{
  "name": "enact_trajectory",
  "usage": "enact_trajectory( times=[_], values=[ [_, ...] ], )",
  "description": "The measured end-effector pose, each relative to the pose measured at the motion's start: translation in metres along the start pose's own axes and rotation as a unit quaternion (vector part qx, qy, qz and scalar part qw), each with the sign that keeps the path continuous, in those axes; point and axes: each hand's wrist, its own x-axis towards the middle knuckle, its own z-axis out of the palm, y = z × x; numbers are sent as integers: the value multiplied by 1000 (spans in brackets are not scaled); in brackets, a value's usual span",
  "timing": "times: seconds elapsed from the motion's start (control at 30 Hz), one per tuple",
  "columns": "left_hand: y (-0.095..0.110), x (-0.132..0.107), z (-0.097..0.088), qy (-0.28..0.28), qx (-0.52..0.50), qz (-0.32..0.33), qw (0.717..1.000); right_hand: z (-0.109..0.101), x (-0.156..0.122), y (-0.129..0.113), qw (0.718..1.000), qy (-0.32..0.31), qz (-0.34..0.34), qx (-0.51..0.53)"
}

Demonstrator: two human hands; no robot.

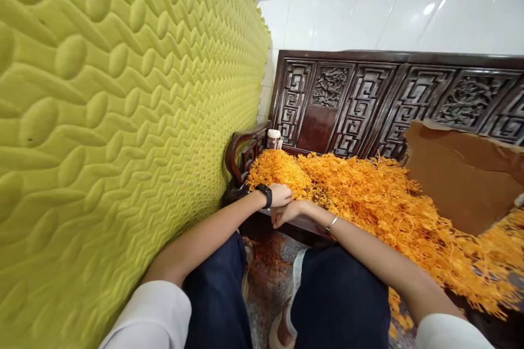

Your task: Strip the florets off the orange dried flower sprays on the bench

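Note:
My left hand, with a black band at its wrist, is at the front edge of a heap of fine orange pieces. Its fingers are curled closed, and what is in them is hidden. Just below and touching or nearly touching it, my right hand bends downward with its fingers curled together; anything between them is too small to make out. A larger pile of orange, thin-stemmed, plastic-looking pieces spreads to the right, beside my right forearm.
The pieces lie on a dark carved wooden bench. A lidded cup stands by its armrest. Brown cardboard leans at the right. A yellow padded wall rises close on the left. Reddish bits litter the floor.

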Motion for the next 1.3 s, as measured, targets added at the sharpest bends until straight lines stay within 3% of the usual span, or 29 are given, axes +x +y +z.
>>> enact_trajectory(
  times=[0.17,0.37,0.47,0.57,0.7,0.8,0.9,1.03,1.17,1.3],
  values=[
    [-15,-2,-2,9,1,7,1000,-9,4,-20,999,-4,-6,-38],
    [-20,16,8,-5,1,48,999,-10,3,-21,994,-25,20,-101],
    [-23,22,14,-2,-3,51,999,-9,2,-14,995,6,41,-93],
    [-29,29,15,14,-11,31,999,-14,-3,-3,995,65,20,-79],
    [-35,40,14,57,-23,-31,998,-31,-2,22,982,155,39,-100],
    [-36,47,15,107,-36,-63,992,-40,5,48,947,273,97,-140],
    [-39,51,23,146,-59,-58,986,-44,9,73,923,322,142,-158],
    [-43,52,39,131,-58,-41,989,-55,3,109,895,361,196,-171],
    [-39,55,52,100,-25,-19,994,-70,-13,152,847,415,282,-177],
    [-26,60,58,99,32,31,994,-64,-23,180,828,433,308,-178]
  ],
)
